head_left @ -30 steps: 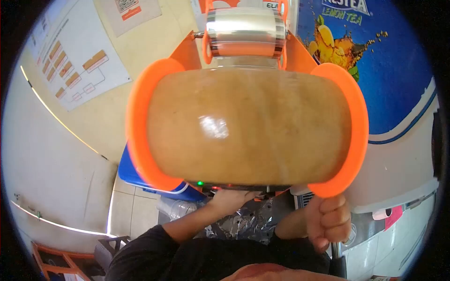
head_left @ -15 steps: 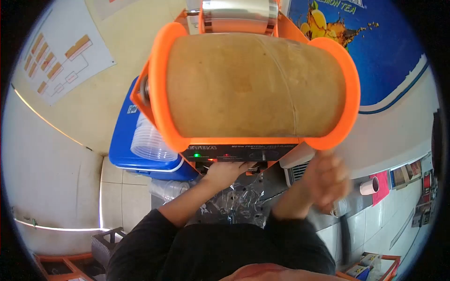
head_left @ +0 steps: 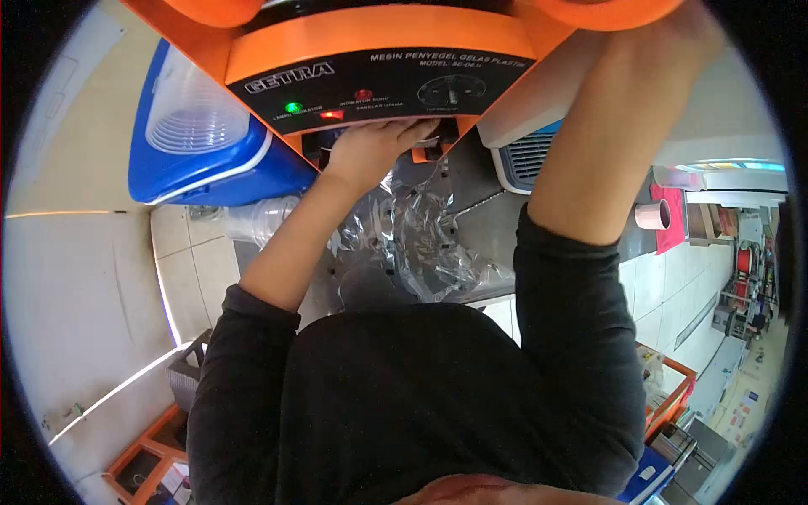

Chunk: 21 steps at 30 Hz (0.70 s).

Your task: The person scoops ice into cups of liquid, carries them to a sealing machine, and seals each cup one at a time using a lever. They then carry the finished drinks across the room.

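An orange cup sealing machine (head_left: 379, 42) fills the top of the view. Its black front panel (head_left: 337, 93) carries a dial and lit green and red lamps. My left hand (head_left: 374, 151) lies just beneath this panel, its visible fingers stretched to the right and partly hidden under the edge. Whatever it touches in there is not clear. Up at the top right, my right hand (head_left: 673, 38) is raised beside the machine, smeared by motion and partly cut off, so its fingers cannot be made out.
A blue cooler box (head_left: 210, 181) stands left of the machine, with stacked clear plastic cups (head_left: 198, 109) on it. More cups (head_left: 261, 220) lie below. Crumpled clear film (head_left: 412, 223) spreads over the dark table. A pink cup (head_left: 652, 215) stands at the right.
My view has tilted down, so the machine sits higher in it. My right hand has gone from low beside the machine up to the top right. My left hand stays beneath the panel.
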Each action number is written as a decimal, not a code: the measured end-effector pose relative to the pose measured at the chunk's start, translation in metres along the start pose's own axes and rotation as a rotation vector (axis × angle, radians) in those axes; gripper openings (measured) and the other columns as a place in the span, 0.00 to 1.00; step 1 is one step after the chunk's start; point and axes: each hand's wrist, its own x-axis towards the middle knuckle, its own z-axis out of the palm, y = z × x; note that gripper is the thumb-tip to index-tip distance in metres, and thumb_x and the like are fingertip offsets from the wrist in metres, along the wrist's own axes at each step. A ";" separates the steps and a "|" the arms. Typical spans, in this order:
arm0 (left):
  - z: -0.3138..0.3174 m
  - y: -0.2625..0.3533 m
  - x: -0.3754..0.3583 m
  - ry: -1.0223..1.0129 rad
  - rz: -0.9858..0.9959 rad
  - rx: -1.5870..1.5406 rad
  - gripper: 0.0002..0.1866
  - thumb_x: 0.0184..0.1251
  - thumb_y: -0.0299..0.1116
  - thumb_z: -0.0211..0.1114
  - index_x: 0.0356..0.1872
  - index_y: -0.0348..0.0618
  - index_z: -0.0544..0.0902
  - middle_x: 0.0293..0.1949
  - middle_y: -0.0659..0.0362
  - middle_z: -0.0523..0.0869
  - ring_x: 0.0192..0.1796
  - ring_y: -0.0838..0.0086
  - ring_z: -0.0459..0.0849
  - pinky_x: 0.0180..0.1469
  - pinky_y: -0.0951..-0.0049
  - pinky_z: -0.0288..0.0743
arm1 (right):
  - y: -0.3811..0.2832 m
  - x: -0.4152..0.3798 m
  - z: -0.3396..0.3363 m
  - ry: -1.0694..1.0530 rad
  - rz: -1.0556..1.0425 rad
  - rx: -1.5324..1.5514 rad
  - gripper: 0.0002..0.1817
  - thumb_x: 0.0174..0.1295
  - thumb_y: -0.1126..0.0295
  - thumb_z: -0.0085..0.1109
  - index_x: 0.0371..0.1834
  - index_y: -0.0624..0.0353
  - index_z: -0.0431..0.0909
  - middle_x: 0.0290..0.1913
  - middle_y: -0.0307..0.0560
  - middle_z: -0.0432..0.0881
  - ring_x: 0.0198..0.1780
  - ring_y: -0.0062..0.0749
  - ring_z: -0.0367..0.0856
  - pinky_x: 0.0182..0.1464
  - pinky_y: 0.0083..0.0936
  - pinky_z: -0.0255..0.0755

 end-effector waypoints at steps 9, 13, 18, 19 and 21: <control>0.013 0.001 -0.004 0.106 -0.018 0.006 0.26 0.57 0.28 0.51 0.60 0.61 0.68 0.60 0.68 0.72 0.58 0.74 0.73 0.57 0.73 0.69 | -0.039 -0.070 0.001 -0.382 -0.052 -0.406 0.09 0.51 0.64 0.49 0.16 0.47 0.64 0.18 0.37 0.58 0.26 0.34 0.58 0.41 0.37 0.56; 0.008 0.005 -0.006 0.070 -0.023 0.014 0.28 0.57 0.29 0.51 0.62 0.61 0.66 0.62 0.65 0.69 0.61 0.71 0.71 0.61 0.70 0.65 | -0.014 0.022 -0.028 0.039 0.151 -0.046 0.07 0.56 0.67 0.52 0.33 0.59 0.71 0.32 0.48 0.78 0.41 0.36 0.75 0.44 0.30 0.67; 0.001 0.009 -0.009 0.046 -0.025 0.055 0.28 0.58 0.29 0.50 0.63 0.60 0.65 0.63 0.64 0.68 0.62 0.68 0.69 0.64 0.67 0.61 | -0.016 0.048 0.034 -0.035 0.325 -0.502 0.15 0.60 0.61 0.50 0.45 0.58 0.70 0.37 0.43 0.76 0.38 0.29 0.75 0.42 0.25 0.70; 0.001 0.011 -0.011 0.060 -0.028 0.046 0.28 0.58 0.29 0.50 0.63 0.60 0.65 0.63 0.63 0.68 0.62 0.68 0.69 0.64 0.66 0.60 | -0.026 0.021 0.024 -0.067 -0.026 -0.897 0.12 0.60 0.65 0.50 0.42 0.61 0.72 0.36 0.45 0.77 0.39 0.32 0.76 0.44 0.27 0.69; 0.008 0.015 -0.015 0.049 -0.019 0.050 0.28 0.59 0.29 0.49 0.63 0.60 0.64 0.64 0.64 0.67 0.63 0.67 0.68 0.65 0.65 0.60 | -0.060 -0.087 0.029 -0.076 -0.185 -1.253 0.08 0.58 0.72 0.50 0.35 0.64 0.76 0.35 0.48 0.79 0.39 0.36 0.77 0.45 0.30 0.69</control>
